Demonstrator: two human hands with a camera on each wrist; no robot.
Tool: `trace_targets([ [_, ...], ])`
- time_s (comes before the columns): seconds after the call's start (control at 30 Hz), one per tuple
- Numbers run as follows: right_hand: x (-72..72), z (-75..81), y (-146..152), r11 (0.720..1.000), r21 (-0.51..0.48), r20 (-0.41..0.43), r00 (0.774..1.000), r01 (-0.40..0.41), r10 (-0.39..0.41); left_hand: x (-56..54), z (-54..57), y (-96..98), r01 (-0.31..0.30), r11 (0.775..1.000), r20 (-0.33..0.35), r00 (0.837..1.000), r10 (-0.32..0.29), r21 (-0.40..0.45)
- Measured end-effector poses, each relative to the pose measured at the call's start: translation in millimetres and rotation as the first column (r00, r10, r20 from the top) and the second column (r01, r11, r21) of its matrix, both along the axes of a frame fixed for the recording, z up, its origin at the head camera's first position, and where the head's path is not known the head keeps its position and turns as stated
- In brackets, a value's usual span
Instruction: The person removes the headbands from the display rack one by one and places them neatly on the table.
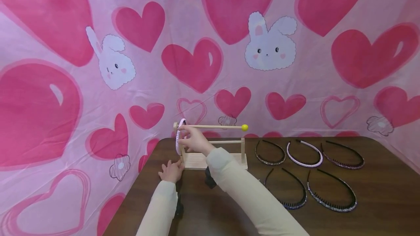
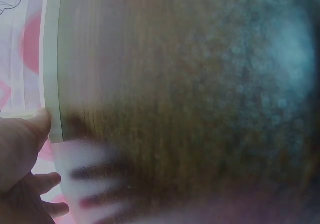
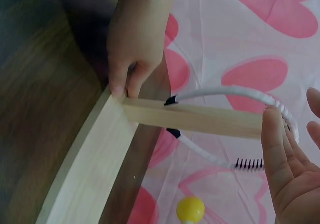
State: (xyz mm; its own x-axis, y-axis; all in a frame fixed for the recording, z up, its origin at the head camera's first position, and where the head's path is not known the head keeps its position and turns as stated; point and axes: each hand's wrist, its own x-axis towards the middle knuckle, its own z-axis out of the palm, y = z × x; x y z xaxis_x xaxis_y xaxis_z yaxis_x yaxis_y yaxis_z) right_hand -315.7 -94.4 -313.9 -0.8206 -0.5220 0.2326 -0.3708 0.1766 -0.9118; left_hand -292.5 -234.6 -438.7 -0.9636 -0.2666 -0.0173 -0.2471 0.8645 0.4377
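Observation:
A wooden stand (image 1: pixel 197 161) with upper and lower rods stands on the table. A white headband (image 1: pixel 177 145) hangs at the left end of its upper rod, comb teeth on the inner side. At this headband is my right hand (image 1: pixel 196 140); in the right wrist view its fingers (image 3: pixel 273 139) are straight and overlap the band's curve. My left hand (image 1: pixel 172 172) rests at the left end of the stand's base, fingers spread. Its thumb (image 2: pixel 42 124) touches the base's edge in the left wrist view.
On the right of the brown table (image 1: pixel 236 210) lie several headbands, one of them white (image 1: pixel 305 165), the others dark or patterned, such as one at the front (image 1: pixel 341 208). A yellow ball (image 1: pixel 244 127) tips the upper rod. Behind hangs a pink heart-print cloth (image 1: pixel 229 72).

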Motion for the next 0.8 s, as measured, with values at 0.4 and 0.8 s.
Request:
trace_targets([
  [0.4, -0.6, -1.1, -10, 0.998, -0.066, 0.139, 0.99, -0.002, 0.011, -1.8, -0.1, -0.6, 0.001, 1.0, -0.003, 1.0, -0.001, -0.019],
  [0.8, -5.8, -9.5, -12, 0.992, -0.03, -0.031, 0.991, 0.126, -0.127, -5.9, -6.5, -2.9, -0.005, 1.0, -0.012, 1.0, 0.005, -0.019],
])
